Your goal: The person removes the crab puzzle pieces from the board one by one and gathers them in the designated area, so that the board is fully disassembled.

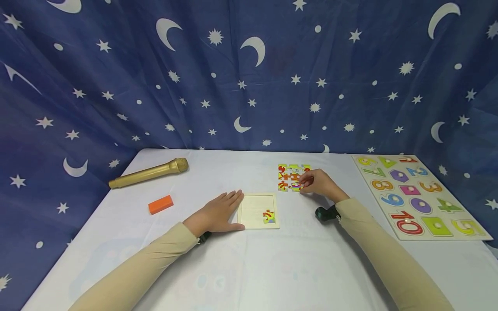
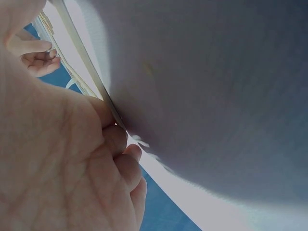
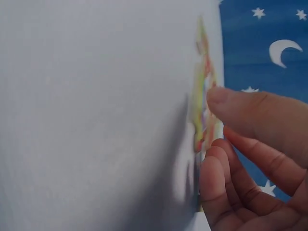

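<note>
In the head view my left hand lies with extended fingers along the left edge of a square wooden puzzle tray. One colorful jigsaw piece sits in the tray's lower right corner. In the left wrist view, fingertips meet the tray's thin edge. My right hand is over the lower right of a group of jigsaw pieces, its fingers bent beside the bottom middle piece. The right wrist view shows a gap between thumb and fingers; contact with the piece is unclear.
A gold microphone lies at the back left, with an orange block nearer. On the right lies a number-and-shape peg board. A starry blue curtain hangs behind the white table.
</note>
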A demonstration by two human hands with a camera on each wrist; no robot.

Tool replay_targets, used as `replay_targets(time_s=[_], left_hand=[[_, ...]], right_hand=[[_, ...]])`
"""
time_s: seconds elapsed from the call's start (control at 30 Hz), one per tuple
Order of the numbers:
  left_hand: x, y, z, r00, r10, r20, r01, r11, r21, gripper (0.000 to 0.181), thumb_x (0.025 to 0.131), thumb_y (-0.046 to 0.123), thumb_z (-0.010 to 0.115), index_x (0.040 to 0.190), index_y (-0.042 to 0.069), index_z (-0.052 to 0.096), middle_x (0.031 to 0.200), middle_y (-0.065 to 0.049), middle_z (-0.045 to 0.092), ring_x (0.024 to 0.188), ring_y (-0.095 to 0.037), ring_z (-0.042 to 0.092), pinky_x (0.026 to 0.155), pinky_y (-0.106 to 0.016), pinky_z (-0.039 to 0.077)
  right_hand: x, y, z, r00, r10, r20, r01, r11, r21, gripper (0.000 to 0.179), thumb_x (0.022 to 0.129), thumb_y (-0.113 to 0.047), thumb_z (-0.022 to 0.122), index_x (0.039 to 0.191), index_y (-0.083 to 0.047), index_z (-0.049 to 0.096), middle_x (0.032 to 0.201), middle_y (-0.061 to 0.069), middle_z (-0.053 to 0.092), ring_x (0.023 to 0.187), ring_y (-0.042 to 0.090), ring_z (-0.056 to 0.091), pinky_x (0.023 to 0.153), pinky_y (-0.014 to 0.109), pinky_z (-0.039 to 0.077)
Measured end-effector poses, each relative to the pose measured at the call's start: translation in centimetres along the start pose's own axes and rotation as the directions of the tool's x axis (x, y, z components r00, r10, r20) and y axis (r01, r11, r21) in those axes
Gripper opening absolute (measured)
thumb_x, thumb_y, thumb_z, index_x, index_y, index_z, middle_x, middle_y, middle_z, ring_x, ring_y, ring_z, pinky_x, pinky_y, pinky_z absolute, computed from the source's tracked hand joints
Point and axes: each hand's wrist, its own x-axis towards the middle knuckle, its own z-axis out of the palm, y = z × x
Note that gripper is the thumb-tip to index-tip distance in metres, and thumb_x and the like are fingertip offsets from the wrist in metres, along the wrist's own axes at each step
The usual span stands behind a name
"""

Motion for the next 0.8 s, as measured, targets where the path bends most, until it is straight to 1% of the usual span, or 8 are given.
replay_targets(time_s=[0.13,0.23,0.33,0.47,0.6,0.7,0.8], left_hand=[[-0.1,0.1,-0.1,1.0,-0.006,0.01,0.006,1.0,0.0,0.094,0.087,0.068,0.042,0.151,0.006,0.013,0.159,-0.008,0.012,0.147,-0.023,0.016,0.12,-0.038,0.017],[0.0,0.2,-0.2,1.0,-0.007,0.016,0.007,1.0,0.003,0.094,0.087,0.068,0.042,0.151,0.006,0.013,0.159,-0.008,0.012,0.147,-0.022,0.015,0.12,-0.038,0.017],[0.0,0.2,-0.2,1.0,-0.006,0.017,0.006,1.0,0.002,0.094,0.087,0.068,0.042,0.151,0.005,0.013,0.159,-0.009,0.012,0.147,-0.023,0.015,0.12,-0.038,0.016],[0.0,0.2,-0.2,1.0,0.002,0.008,-0.002,1.0,-0.008,0.094,0.088,0.067,0.043,0.151,0.004,0.014,0.159,-0.011,0.013,0.146,-0.025,0.016,0.12,-0.04,0.017],[0.0,0.1,-0.2,1.0,0.013,0.001,-0.013,1.0,-0.008,0.093,0.088,0.067,0.042,0.15,0.003,0.014,0.158,-0.012,0.014,0.146,-0.026,0.017,0.12,-0.041,0.018],[0.1,0.1,-0.1,1.0,0.013,0.0,-0.013,1.0,-0.001,0.094,0.088,0.067,0.042,0.151,0.003,0.014,0.158,-0.011,0.014,0.146,-0.025,0.017,0.12,-0.04,0.018],[0.1,0.1,-0.1,1.0,0.01,-0.001,-0.01,1.0,0.011,0.094,0.087,0.068,0.042,0.151,0.004,0.014,0.158,-0.011,0.014,0.146,-0.025,0.017,0.12,-0.04,0.018]], right_hand=[[-0.7,-0.5,0.2,1.0,-0.03,0.001,0.03,0.999,0.019,0.035,0.073,-0.006,0.078,0.105,0.001,0.067,0.099,0.015,0.067,0.081,0.016,0.058,0.068,0.02,0.049],[-1.5,-1.2,0.9,0.996,-0.092,0.021,0.091,0.995,0.03,0.035,0.072,-0.008,0.079,0.104,0.001,0.067,0.097,0.015,0.067,0.082,0.018,0.059,0.071,0.022,0.05],[-2.2,-2.1,1.8,0.987,-0.15,0.059,0.147,0.988,0.052,0.037,0.072,-0.009,0.08,0.105,0.001,0.067,0.096,0.014,0.067,0.083,0.018,0.06,0.073,0.024,0.053],[-2.9,-3.3,3.3,0.968,-0.216,0.132,0.203,0.974,0.103,0.039,0.072,-0.009,0.08,0.107,0.001,0.066,0.098,0.013,0.066,0.086,0.017,0.061,0.075,0.024,0.055],[-3.4,-4.2,4.6,0.933,-0.295,0.208,0.273,0.953,0.127,0.039,0.072,-0.007,0.08,0.106,0.002,0.065,0.097,0.013,0.066,0.085,0.017,0.063,0.074,0.023,0.056],[-3.6,-4.6,5.3,0.912,-0.335,0.239,0.32,0.942,0.1,0.036,0.071,-0.006,0.08,0.103,0.001,0.066,0.094,0.011,0.067,0.081,0.015,0.061,0.07,0.02,0.054],[-3.7,-4.9,5.8,0.903,-0.346,0.254,0.348,0.937,0.038,0.033,0.07,-0.008,0.081,0.099,-0.003,0.068,0.09,0.006,0.067,0.075,0.011,0.057,0.064,0.018,0.051]])
